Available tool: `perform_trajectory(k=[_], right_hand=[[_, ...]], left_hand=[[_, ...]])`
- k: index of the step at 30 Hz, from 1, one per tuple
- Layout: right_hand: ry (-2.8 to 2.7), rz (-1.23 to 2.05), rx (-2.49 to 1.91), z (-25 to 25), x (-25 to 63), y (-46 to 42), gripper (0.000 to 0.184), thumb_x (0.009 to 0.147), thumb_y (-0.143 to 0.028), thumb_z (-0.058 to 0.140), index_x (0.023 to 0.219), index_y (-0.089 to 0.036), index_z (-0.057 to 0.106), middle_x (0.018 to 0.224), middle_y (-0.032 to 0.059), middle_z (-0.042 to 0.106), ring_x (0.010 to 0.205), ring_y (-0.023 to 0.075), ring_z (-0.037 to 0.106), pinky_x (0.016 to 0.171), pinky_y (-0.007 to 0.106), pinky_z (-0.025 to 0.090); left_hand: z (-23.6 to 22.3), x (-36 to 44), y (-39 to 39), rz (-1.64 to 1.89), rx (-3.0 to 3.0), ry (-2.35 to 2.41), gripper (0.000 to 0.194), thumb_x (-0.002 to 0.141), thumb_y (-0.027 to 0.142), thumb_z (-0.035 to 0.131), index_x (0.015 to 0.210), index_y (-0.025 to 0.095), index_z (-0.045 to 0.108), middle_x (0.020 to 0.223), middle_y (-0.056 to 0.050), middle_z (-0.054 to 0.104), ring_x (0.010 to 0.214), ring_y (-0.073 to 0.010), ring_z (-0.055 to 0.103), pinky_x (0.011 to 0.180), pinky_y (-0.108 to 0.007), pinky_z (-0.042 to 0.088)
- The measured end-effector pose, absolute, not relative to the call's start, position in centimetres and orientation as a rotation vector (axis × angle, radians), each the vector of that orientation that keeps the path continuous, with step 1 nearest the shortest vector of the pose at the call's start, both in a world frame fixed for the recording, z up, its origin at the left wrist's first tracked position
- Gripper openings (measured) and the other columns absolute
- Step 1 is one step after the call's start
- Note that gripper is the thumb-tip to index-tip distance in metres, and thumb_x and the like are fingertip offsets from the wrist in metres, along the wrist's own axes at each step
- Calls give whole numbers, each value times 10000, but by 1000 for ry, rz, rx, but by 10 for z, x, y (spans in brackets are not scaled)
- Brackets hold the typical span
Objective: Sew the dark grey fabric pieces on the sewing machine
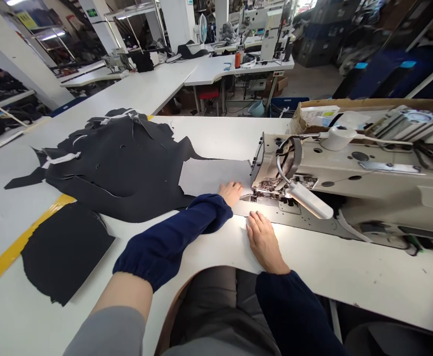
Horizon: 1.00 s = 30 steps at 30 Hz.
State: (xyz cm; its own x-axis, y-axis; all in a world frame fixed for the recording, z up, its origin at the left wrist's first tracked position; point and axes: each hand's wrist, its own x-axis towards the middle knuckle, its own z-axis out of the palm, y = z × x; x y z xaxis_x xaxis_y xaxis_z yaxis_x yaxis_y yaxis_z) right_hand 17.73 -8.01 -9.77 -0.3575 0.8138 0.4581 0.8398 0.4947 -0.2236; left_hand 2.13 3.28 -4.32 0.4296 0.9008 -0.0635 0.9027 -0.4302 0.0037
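My left hand (231, 192) lies flat with fingers stretched on a grey fabric piece (212, 175), just left of the needle area (266, 190) of the sewing machine (353, 173). My right hand (263, 240) rests flat on the table in front of the machine bed, fingers extended toward the presser foot. Both forearms wear dark blue sleeve covers. The grey piece runs under the machine head.
A large pile of black cut fabric pieces (120, 163) lies left of the grey piece, and a separate black stack (62, 252) sits nearer. A yellow tape line (19, 242) crosses the white table (350, 277). A cardboard box (350, 111) stands behind the machine. Other sewing stations fill the background.
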Motion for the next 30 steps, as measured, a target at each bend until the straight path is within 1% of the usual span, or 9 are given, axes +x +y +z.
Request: perform_trajectory(k=[8, 11, 13, 15, 20, 22, 24, 27, 30], right_hand=[[-2275, -115, -1320, -98, 176, -75, 332, 957, -223, 320, 1085, -77, 589, 1234, 184, 558, 1235, 305, 443, 985, 503, 409], [-2249, -46, -1259, -91, 175, -92, 337, 956, -236, 334, 1150, -85, 564, 1250, 182, 550, 1240, 306, 444, 985, 523, 416], [-2175, 150, -1215, -85, 178, -120, 371, 954, -260, 368, 1268, -112, 498, 1304, 162, 516, 1259, 280, 434, 1007, 498, 419], [-2026, 516, -1220, -79, 185, -158, 416, 945, -296, 417, 1339, -166, 448, 1333, 126, 500, 1240, 251, 464, 1016, 450, 433], [-1068, 1607, -1276, -83, 205, -248, 460, 894, -477, 503, 1278, -225, 523, 1223, 126, 590, 1067, 280, 597, 862, 454, 531], [-694, 1767, -1251, -90, 209, -267, 511, 826, -539, 578, 1226, -221, 564, 1171, 131, 619, 1025, 298, 613, 837, 469, 524], [-487, 1726, -1290, -97, 212, -278, 518, 714, -546, 692, 1094, -199, 636, 1050, 118, 669, 942, 297, 635, 816, 449, 516], [-396, 1586, -1411, -99, 224, -286, 454, 574, -519, 778, 853, -176, 678, 826, 83, 694, 797, 278, 637, 742, 398, 514], [-353, 1585, -1389, -92, 237, -295, 487, 649, -649, 653, 821, -193, 675, 771, 70, 681, 780, 267, 620, 733, 395, 501]], left_hand=[[-42, 6, 26, -163, 2554, 1739, 487, 907, 67, 236, 1358, 166, 391, 1110, -175, 562, 988, -278, 535, 691, -388, 429], [-37, 6, 27, -189, 2557, 1723, 488, 905, 63, 236, 1355, 169, 390, 1110, -171, 569, 986, -273, 547, 698, -381, 430], [-32, -1, 26, -231, 2558, 1708, 483, 901, 60, 252, 1347, 176, 398, 1104, -163, 577, 973, -266, 558, 705, -373, 430], [-26, -14, 16, -293, 2558, 1690, 473, 895, 54, 274, 1327, 176, 424, 1079, -157, 589, 947, -261, 573, 713, -367, 432], [-8, -41, -72, -490, 2658, 1327, 473, 882, 91, 368, 1312, 266, 454, 1040, -104, 603, 842, -227, 602, 704, -345, 453], [-2, -48, -113, -470, 2683, 968, 496, 894, 193, 432, 1367, 331, 377, 1070, -75, 593, 848, -212, 600, 692, -310, 465], [1, -62, -137, -367, 2631, 753, 542, 896, 342, 479, 1408, 360, 304, 1134, -56, 577, 924, -204, 587, 736, -285, 476], [-5, -106, -132, -204, 2574, 1249, 506, 914, 430, 412, 1399, 298, 354, 1223, -79, 542, 1080, -228, 533, 900, -327, 443], [-20, -162, -106, -177, 2286, 2197, 557, 887, 442, 385, 1368, 162, 413, 1301, -168, 475, 1201, -324, 453, 958, -442, 400]])
